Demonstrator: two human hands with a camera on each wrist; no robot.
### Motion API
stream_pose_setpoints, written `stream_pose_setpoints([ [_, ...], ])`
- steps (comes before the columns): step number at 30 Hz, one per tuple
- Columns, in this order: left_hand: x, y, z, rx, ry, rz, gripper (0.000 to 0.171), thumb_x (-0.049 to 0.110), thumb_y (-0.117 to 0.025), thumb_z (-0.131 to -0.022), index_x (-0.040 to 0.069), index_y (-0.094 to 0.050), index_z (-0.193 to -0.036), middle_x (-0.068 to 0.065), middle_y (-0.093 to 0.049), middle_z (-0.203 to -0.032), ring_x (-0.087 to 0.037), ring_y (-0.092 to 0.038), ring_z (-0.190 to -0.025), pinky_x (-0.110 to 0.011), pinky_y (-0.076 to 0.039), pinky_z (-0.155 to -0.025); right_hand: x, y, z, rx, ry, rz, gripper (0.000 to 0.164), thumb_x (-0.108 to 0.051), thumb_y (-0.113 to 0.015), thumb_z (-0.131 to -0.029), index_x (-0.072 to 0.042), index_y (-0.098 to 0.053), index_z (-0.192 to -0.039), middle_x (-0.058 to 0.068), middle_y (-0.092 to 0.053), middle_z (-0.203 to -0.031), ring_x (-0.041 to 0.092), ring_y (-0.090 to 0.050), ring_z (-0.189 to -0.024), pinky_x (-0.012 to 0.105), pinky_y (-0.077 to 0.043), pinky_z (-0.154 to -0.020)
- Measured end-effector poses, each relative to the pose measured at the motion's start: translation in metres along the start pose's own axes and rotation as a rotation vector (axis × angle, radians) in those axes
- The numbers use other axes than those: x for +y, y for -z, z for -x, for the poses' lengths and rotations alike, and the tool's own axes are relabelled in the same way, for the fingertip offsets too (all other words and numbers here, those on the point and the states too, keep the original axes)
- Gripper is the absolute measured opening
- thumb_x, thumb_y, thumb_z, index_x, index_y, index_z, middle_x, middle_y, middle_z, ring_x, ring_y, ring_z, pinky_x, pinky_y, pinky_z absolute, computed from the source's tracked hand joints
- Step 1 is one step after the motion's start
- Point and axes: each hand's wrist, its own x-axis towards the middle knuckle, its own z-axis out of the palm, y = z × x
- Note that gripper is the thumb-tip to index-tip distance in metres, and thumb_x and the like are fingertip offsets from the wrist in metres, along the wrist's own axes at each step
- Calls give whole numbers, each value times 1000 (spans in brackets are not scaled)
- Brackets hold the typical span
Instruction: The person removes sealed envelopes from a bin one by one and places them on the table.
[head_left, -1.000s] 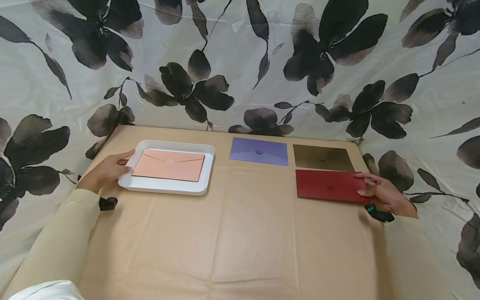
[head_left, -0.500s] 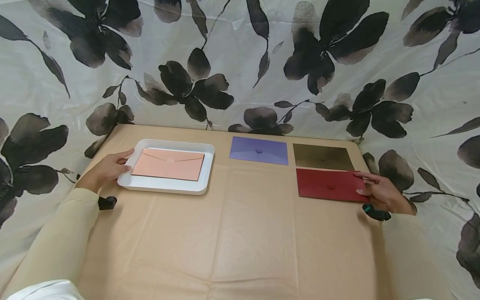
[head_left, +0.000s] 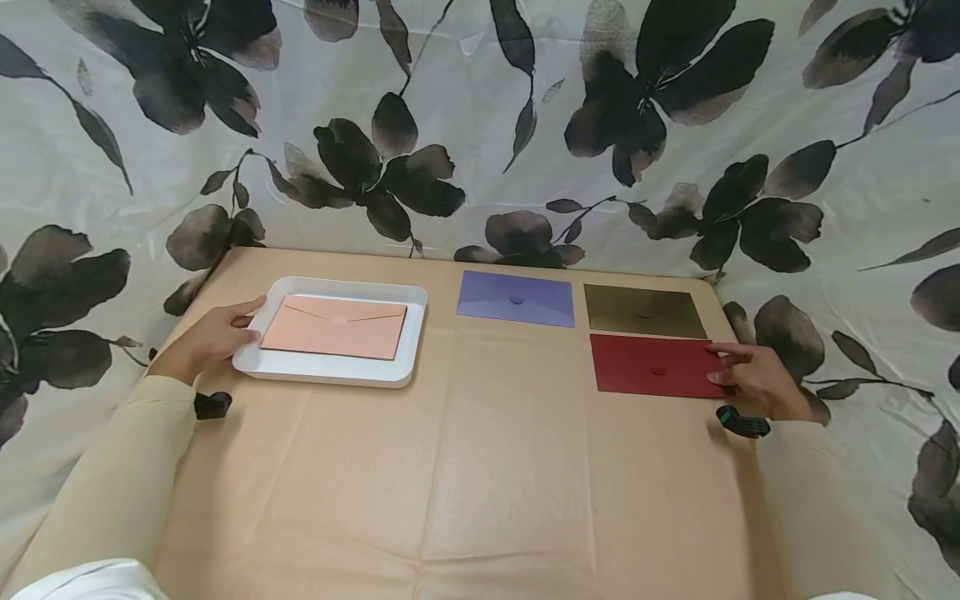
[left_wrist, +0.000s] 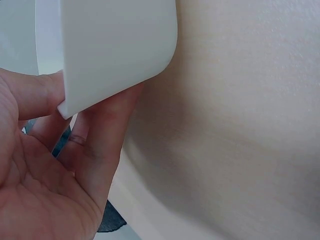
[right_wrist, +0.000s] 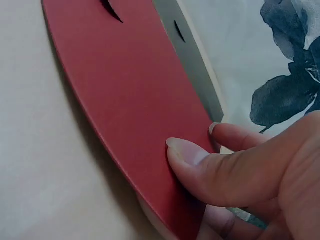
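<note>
On the left of the table, my left hand [head_left: 215, 337] grips the near-left end of a white tray [head_left: 255, 361]. In the left wrist view the thumb lies on the tray's rim [left_wrist: 115, 55] and fingers reach under it. A pink envelope [head_left: 335, 327] lies flat inside the tray. At the right, my right hand [head_left: 761, 379] pinches the right end of a red envelope [head_left: 645, 365]. The right wrist view shows the thumb on top of the red envelope [right_wrist: 120, 95] and fingers beneath. It sits just in front of an olive-gold envelope [head_left: 643, 311].
A purple envelope [head_left: 515, 298] lies flat at the back middle, left of the olive-gold one. Behind the beige-covered table [head_left: 442, 467] hangs a white cloth [head_left: 480, 108] with dark flowers, close to the table's back edge.
The right hand and the red envelope have shifted slightly away from the person, toward the olive-gold envelope. The left hand and tray look unmoved apart from a small camera shift.
</note>
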Motion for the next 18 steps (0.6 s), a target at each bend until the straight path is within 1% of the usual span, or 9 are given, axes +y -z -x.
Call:
stream_pose_setpoints([
  [2,0,0,0,-1,6,3,78,7,-48,-106,18,3,-164,-41,-15,-165,-59,-29,-151,-62,-43,-114,0,-1,0,0,4,7,67,-11,-73,-95,1,-45,-155,38,-49,-144,38,-60,-108,28,-62,-71],
  [4,0,0,0,-3,10,5,78,8,-47,-106,20,4,-164,-41,-14,-165,-59,-28,-151,-63,-40,-115,1,-1,0,2,7,18,66,-11,-73,-94,2,-47,-153,38,-49,-144,40,-59,-110,28,-61,-70],
  [9,2,0,0,-6,2,6,78,7,-47,-107,20,3,-165,-41,-15,-165,-57,-32,-150,-63,-42,-114,1,-1,-2,11,4,43,65,-12,-73,-94,2,-48,-153,38,-49,-142,42,-56,-113,27,-60,-69],
  [14,2,-1,0,-7,2,7,78,8,-48,-107,19,4,-164,-40,-14,-165,-57,-31,-150,-63,-42,-115,-1,1,-5,17,0,116,65,-13,-74,-93,4,-49,-150,40,-52,-138,41,-60,-108,26,-58,-68],
  [16,1,-1,0,-6,3,5,78,8,-48,-107,19,3,-164,-40,-14,-165,-57,-31,-150,-62,-43,-114,-3,0,-6,12,-3,132,65,-14,-74,-94,5,-49,-150,41,-51,-140,42,-61,-107,26,-57,-68],
  [18,0,0,0,-1,0,0,77,7,-48,-107,18,3,-164,-41,-15,-165,-58,-30,-150,-62,-43,-114,-5,-1,-6,5,-12,121,64,-14,-74,-94,5,-49,-150,42,-49,-144,44,-59,-109,26,-58,-69],
])
